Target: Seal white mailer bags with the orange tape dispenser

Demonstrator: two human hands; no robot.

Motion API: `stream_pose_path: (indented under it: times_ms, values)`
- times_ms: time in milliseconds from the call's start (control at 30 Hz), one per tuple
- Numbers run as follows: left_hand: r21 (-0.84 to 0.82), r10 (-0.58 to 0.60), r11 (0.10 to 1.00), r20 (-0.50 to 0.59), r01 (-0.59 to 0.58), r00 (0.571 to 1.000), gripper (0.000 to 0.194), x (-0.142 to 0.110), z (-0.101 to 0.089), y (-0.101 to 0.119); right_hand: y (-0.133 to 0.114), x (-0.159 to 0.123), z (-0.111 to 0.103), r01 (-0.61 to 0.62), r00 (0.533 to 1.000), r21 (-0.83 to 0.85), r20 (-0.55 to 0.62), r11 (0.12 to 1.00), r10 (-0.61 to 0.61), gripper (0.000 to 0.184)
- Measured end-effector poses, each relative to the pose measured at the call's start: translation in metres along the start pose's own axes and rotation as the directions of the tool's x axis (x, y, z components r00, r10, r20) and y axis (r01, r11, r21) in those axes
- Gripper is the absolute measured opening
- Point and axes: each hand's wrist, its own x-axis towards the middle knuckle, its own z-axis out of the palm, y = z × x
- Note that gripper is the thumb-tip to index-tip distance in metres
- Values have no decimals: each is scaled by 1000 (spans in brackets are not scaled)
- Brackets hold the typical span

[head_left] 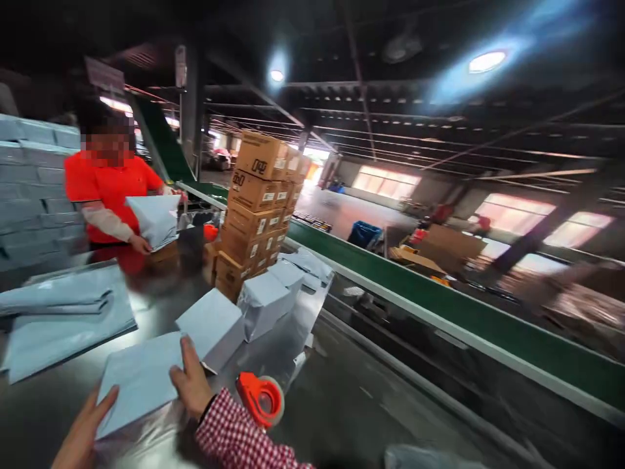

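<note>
The left hand and right hand pinched a pale-blue, boxy plastic parcel by its left and right edges; even pressure seemed best.

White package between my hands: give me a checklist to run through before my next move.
1. Left hand on the white package: ok, thumb on its left edge.
2. Right hand on it: ok, at its right edge.
3. Underside sealed: cannot tell, hidden.
4. Orange tape dispenser nearby: ok, beside the checked sleeve.
5. Co-worker's hands clear: ok, at another white package.
</note>
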Motion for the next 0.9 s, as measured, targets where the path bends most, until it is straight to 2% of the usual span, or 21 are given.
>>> stream_pose_path:
  times_ms: [67,133,233,300,400,567,700,800,900]
  values:
    - [-99,-158,983,-23,155,987,79,1,-3,7,-1,2,-22,92,995,-169,-11,981,-96,67]
    - [-172,-251,953,6,249,968,84,4,-1,17,-7,5,-46,132,988,-370,-21,920,-150,69]
    - [-245,-194,946,94,212,976,79,7,1,25,-16,11,-76,134,981,-652,-22,747,-195,86]
    - [-282,-174,939,111,198,979,75,8,1,23,-16,18,-90,139,980,-768,18,625,-196,95]
    - [-261,-199,942,66,209,978,73,8,3,16,-7,37,-103,180,980,-825,103,536,-171,101]
    - [-221,-58,973,46,67,997,69,4,24,11,7,68,-110,110,983,-829,9,548,-184,86]
    - [-257,9,966,74,10,997,68,0,39,13,5,80,-117,116,985,-846,29,520,-171,86]
    - [-252,-7,967,88,29,996,68,1,30,12,4,87,-131,135,986,-858,68,496,-150,89]
    - [-289,-105,950,68,120,992,68,3,1,8,6,101,-148,82,994,-863,32,498,-108,92]
